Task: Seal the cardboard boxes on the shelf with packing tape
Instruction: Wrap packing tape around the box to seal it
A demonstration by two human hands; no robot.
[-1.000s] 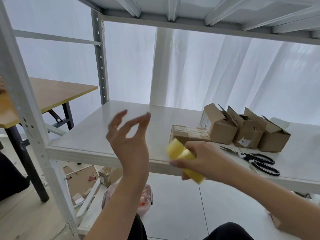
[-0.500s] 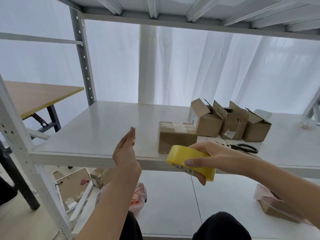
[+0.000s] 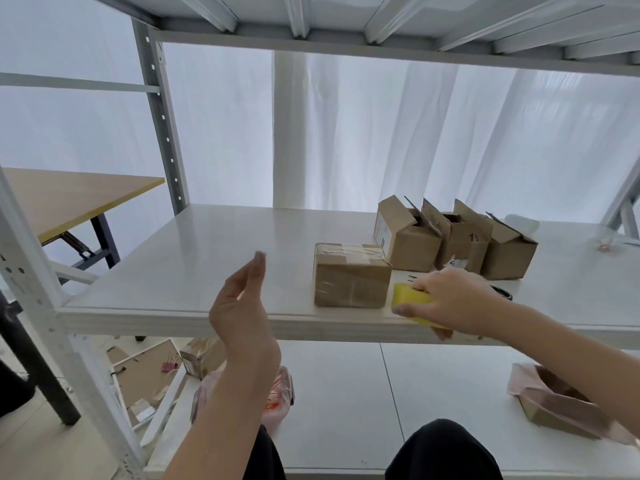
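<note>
Our right hand [image 3: 446,299] holds the yellow tape roll [image 3: 410,300] at the front edge of the shelf [image 3: 207,254], just beside the taped box [image 3: 351,277]. Our left hand [image 3: 242,303] is in the air, fingers loose, holding nothing. Open boxes [image 3: 410,239] sit behind.

Taped box [image 3: 351,275] front; three open boxes [image 3: 412,247] behind; yellow tape roll [image 3: 410,299] beside.

The middle box [image 3: 464,249] bears a handwritten "13". The labels on the left box [image 3: 412,249] are too small to read.
</note>
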